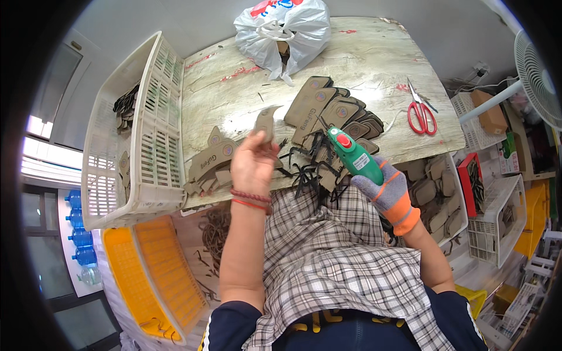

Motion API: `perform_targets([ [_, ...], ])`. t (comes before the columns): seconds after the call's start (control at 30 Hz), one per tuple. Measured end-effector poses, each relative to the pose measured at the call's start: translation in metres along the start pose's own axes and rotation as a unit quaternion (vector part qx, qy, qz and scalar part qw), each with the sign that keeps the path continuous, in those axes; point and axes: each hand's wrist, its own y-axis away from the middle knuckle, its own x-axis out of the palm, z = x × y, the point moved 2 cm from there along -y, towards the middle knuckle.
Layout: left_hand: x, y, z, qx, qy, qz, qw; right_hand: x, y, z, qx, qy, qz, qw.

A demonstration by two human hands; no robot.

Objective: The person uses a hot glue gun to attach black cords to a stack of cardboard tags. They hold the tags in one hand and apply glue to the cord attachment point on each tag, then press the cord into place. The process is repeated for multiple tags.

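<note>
- Above the desk (374, 55), the left hand (253, 164) is holding up a small tan piece (265, 123), its fingers clamping the lower end.
- Near the desk's front edge, the gloved right hand (391, 196) is gripping a green handheld tool (362, 161), fingers wrapping round its body.
- Just beyond the tool, a fan of tan pieces (336, 110) is lying overlapped.
- Between the hands, black strips (305, 178) are trailing.
- Farther right, red-handled scissors (418, 103) are resting.
- At the back, a white plastic bag (307, 32) is standing.
</note>
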Motion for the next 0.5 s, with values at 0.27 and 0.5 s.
perform_targets([
  [0.27,0.051,0.037,0.040,0.053,-0.044,0.124,0.990,0.006,0.008,0.008,0.081,0.005,0.017,0.997],
  [0.5,0.053,0.029,0.045,0.167,-0.102,0.127,0.972,0.008,0.009,0.013,0.061,-0.021,0.012,0.998],
])
